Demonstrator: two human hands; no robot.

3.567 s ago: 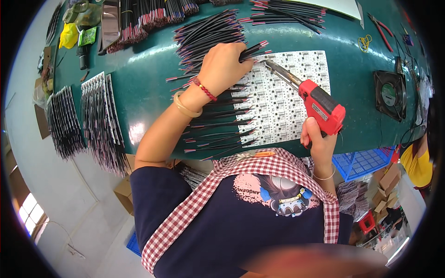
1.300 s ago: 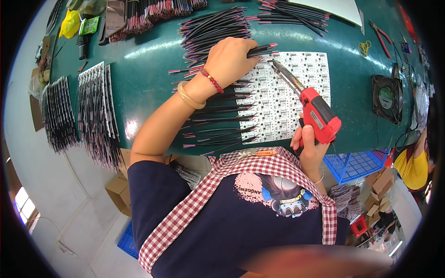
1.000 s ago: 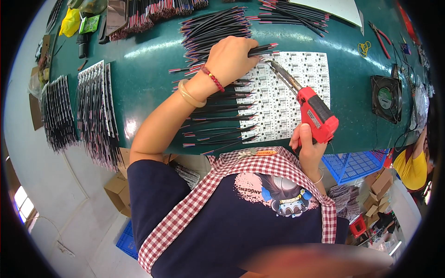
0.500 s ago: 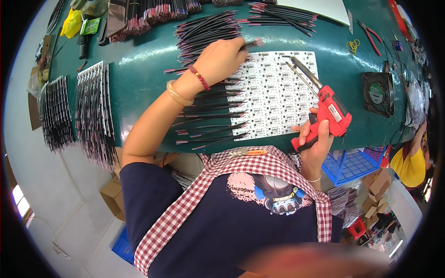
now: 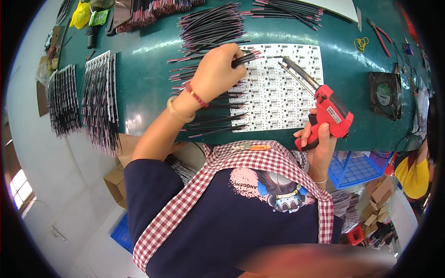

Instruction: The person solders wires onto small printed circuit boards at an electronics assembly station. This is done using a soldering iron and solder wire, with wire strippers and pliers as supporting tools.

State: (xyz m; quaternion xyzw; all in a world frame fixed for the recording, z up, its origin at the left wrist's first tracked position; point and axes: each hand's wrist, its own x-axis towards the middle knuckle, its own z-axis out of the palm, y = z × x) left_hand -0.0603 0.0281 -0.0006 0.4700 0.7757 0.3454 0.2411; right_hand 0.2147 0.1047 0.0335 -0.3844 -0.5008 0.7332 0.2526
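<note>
My left hand (image 5: 217, 70) is closed around a small bunch of black wires (image 5: 249, 58), their reddish stripped ends pointing right over the upper left of a white circuit board panel (image 5: 289, 109). Below that hand, several black wire leads (image 5: 213, 126) lie in rows with their right ends on the panel's left edge. My right hand (image 5: 321, 149) grips a red soldering gun (image 5: 334, 113) by its handle, at the panel's right side. The gun's dark tip and a thin metal tube beside it point up-left over the panel. Whether the tip touches the panel, I cannot tell.
A pile of black wires (image 5: 211, 28) lies beyond my left hand. Wired board strips (image 5: 99, 88) hang over the table's front edge at left. At right are a black fan (image 5: 385, 95), red-handled pliers (image 5: 381, 38) and yellow thread (image 5: 361, 44). A blue crate (image 5: 359, 169) stands below.
My left hand has come nearer to me with the bunch of wires, bringing their ends over the panel's upper left. The soldering gun stays in my right hand, and the view has shifted slightly.
</note>
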